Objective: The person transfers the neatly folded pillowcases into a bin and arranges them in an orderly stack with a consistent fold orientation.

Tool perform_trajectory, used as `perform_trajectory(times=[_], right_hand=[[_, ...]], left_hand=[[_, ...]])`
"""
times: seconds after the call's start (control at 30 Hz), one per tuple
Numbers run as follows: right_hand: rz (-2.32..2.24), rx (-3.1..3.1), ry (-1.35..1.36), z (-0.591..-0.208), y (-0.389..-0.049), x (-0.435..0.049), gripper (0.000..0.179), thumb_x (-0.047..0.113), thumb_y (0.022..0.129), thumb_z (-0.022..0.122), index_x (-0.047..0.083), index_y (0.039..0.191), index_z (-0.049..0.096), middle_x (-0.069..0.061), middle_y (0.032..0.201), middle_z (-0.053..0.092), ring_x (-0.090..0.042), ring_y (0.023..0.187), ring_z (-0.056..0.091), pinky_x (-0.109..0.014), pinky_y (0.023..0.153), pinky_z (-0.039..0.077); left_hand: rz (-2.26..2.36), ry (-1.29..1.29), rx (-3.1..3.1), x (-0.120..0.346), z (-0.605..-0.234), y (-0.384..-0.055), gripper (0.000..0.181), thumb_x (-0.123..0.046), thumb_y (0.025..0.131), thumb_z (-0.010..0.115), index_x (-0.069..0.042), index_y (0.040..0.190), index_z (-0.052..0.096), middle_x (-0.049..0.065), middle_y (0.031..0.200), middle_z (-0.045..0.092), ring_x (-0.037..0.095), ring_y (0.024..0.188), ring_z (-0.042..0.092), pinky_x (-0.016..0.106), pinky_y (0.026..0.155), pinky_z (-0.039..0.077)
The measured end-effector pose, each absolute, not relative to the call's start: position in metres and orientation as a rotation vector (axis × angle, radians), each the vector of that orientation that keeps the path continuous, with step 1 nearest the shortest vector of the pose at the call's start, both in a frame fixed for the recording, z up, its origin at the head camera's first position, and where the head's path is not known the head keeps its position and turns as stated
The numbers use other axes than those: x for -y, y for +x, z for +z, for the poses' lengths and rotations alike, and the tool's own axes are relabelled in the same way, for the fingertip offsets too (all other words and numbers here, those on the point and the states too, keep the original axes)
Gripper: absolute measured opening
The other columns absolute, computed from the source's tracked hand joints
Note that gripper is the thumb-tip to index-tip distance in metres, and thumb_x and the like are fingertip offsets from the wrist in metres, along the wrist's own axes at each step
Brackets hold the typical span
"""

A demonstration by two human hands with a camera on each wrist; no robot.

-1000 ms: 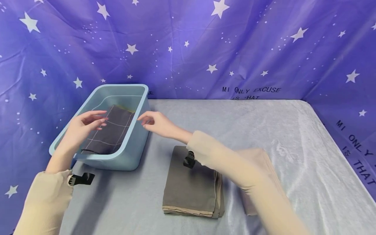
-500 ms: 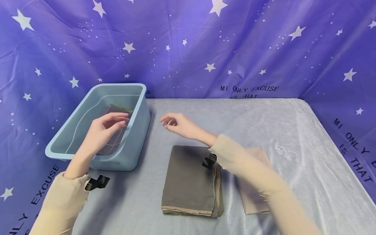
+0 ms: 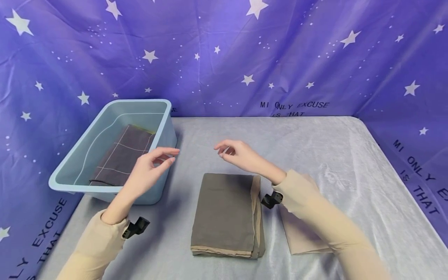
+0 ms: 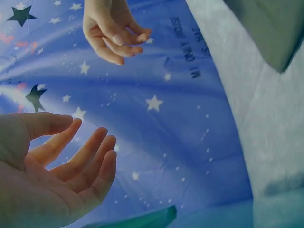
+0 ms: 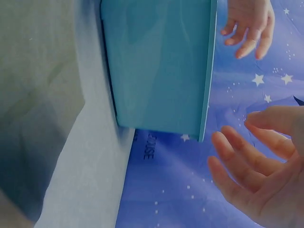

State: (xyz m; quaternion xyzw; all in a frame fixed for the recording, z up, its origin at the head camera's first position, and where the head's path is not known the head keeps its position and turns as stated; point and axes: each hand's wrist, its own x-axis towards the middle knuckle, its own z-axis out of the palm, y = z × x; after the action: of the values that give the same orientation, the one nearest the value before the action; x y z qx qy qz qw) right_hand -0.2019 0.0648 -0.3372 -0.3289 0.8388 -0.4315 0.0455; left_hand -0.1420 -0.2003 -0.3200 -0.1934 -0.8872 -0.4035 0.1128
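My left hand (image 3: pixel 152 167) is raised at the right rim of the blue plastic bin (image 3: pixel 75 188), fingers loosely bent and holding nothing. Inside the bin lies a folded dark grey cloth (image 3: pixel 122 153) with thin white lines and a yellowish far edge. My right hand (image 3: pixel 241 155) hovers beyond the folded grey-brown cloth (image 3: pixel 224 214), also with nothing in its relaxed fingers. That cloth lies flat on the table, with tan layers along its near and right edges. A folded pinkish-beige cloth (image 3: pixel 301 233) lies to its right, partly hidden under my right forearm. Both wrist views show the hands' bare palms.
A pale grey velvety cover (image 3: pixel 350 163) spreads over the table. Behind it and at both sides hangs a purple curtain (image 3: pixel 210 77) with white stars and lettering. A small black camera (image 3: pixel 136 227) sits at my left cuff, and another black camera (image 3: pixel 272 199) at the right.
Both hands have moved right, the left from over the bin to its right rim, the right away from the bin toward the grey-brown cloth. The cloths have stayed in place.
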Motion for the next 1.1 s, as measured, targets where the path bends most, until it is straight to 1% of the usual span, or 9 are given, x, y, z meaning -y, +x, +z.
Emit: perform_trajectory(times=[0.23,0.33,0.57,0.87,1.0,1.1], right_hand=[[-1.317,-2.608,-0.964,-0.34,-0.194,-0.088,0.023,0.009,0.086,0.052,0.005,0.108,0.06,-0.011,0.093,0.062,-0.019,0.079,0.058,-0.03,0.072,0.047],[-1.315,-2.617,-0.929,-0.344,-0.191,-0.098,0.022,0.008,0.086,0.053,0.005,0.107,0.06,-0.011,0.092,0.062,-0.018,0.078,0.058,-0.029,0.071,0.047],[-1.331,-2.626,-0.877,-0.354,-0.182,-0.118,0.022,0.006,0.086,0.053,0.002,0.106,0.06,-0.013,0.093,0.062,-0.019,0.079,0.058,-0.031,0.072,0.047],[-1.37,-2.597,-0.803,-0.366,-0.169,-0.135,0.022,0.003,0.085,0.052,0.0,0.105,0.06,-0.012,0.094,0.062,-0.02,0.082,0.059,-0.031,0.073,0.048],[-1.372,-2.589,-0.798,-0.376,-0.164,-0.141,0.023,0.0,0.084,0.05,-0.002,0.105,0.059,-0.015,0.093,0.062,-0.023,0.081,0.059,-0.031,0.072,0.048],[-1.344,-2.606,-0.781,-0.384,-0.161,-0.146,0.024,-0.001,0.083,0.05,-0.003,0.106,0.058,-0.016,0.093,0.062,-0.022,0.081,0.059,-0.03,0.073,0.048]], left_hand=[[-1.291,-0.609,2.575,0.188,-0.337,-0.142,0.022,-0.007,0.087,0.055,-0.008,0.107,0.062,0.006,0.101,0.063,0.006,0.082,0.055,0.02,0.068,0.044],[-1.326,-0.605,2.586,0.182,-0.344,-0.142,0.022,-0.007,0.086,0.055,-0.008,0.107,0.062,0.005,0.101,0.063,0.008,0.081,0.056,0.021,0.067,0.045],[-1.357,-0.602,2.605,0.17,-0.364,-0.143,0.022,-0.006,0.085,0.056,-0.009,0.105,0.063,0.002,0.101,0.063,0.009,0.083,0.058,0.024,0.071,0.046],[-1.416,-0.574,2.674,0.157,-0.384,-0.14,0.023,-0.004,0.084,0.056,-0.009,0.105,0.063,0.004,0.101,0.061,0.014,0.084,0.058,0.028,0.072,0.046],[-1.441,-0.579,2.704,0.152,-0.391,-0.138,0.025,-0.004,0.083,0.056,-0.006,0.107,0.062,0.007,0.102,0.06,0.017,0.084,0.059,0.029,0.072,0.047],[-1.436,-0.597,2.724,0.15,-0.398,-0.136,0.025,-0.005,0.083,0.057,-0.004,0.108,0.061,0.01,0.103,0.06,0.019,0.085,0.058,0.03,0.071,0.047]])
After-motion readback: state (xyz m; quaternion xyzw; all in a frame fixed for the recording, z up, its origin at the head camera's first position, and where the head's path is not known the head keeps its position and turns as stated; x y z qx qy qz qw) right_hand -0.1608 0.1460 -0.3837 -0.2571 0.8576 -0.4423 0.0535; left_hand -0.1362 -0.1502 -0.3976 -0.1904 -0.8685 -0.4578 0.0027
